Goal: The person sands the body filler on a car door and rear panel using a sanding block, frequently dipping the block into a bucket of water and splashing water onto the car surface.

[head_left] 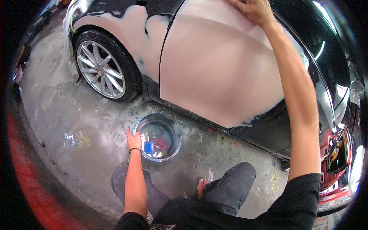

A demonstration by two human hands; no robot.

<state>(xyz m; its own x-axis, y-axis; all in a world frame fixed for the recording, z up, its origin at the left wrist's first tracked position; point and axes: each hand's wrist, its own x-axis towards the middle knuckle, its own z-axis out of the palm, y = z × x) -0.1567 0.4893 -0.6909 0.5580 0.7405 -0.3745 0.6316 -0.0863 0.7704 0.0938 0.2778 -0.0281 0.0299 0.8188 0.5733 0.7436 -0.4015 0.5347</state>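
My left hand (pixel 133 140) is at the left rim of a round, dark bucket (pixel 176 132), with its fingers curled at the edge. In the bucket are water, a blue block (pixel 149 147) and a crumpled reddish cloth (pixel 161 144). My right hand (pixel 255 10) reaches up to the top of a car door (pixel 218 73) covered in pinkish, matte filler or primer. Its fingers stretch out along the panel and are partly cut off by the frame's top edge; nothing shows in them.
The black car's silver-spoked wheel (pixel 101 69) stands left of the door, below a fender (pixel 126 32) with similar pinkish patches. The bucket sits on a stained concrete floor (pixel 88 153), in front of my bent knees (pixel 237 188). A red vehicle (pixel 337 168) is at the far right.
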